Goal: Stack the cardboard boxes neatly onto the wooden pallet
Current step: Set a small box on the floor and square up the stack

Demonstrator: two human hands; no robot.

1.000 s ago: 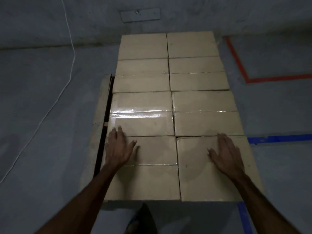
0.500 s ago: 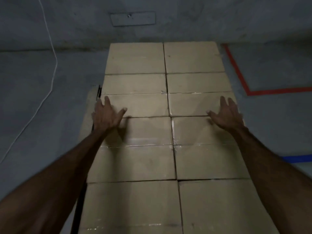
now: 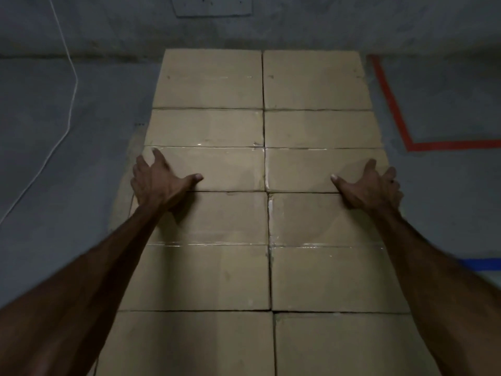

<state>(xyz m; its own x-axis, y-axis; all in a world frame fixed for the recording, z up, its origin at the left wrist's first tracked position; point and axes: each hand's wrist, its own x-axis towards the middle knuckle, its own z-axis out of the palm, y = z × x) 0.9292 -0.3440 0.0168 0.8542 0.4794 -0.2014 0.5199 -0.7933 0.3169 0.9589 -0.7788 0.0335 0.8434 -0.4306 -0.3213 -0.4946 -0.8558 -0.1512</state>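
Note:
Tan cardboard boxes (image 3: 265,278) lie flat in two tight columns, several rows deep, running away from me to the wall. My left hand (image 3: 157,180) rests on the outer left edge of a left-column box (image 3: 225,169) in the second row from the far end, thumb spread across its top. My right hand (image 3: 371,185) mirrors it on the outer right edge of the right-column box (image 3: 306,169), fingers curling over the side. Neither hand lifts anything. A thin strip of the wooden pallet (image 3: 122,204) shows along the left of the boxes; the remainder is hidden.
Grey concrete floor lies on both sides. A white cable (image 3: 71,85) trails along the floor at left. Red tape (image 3: 390,104) and blue tape (image 3: 482,264) mark the floor at right. The far wall carries a small plate (image 3: 214,6).
Both hands have moved from the nearest row of boxes forward to a farther row and spread out to the outer edges. My view has leaned forward over the stack.

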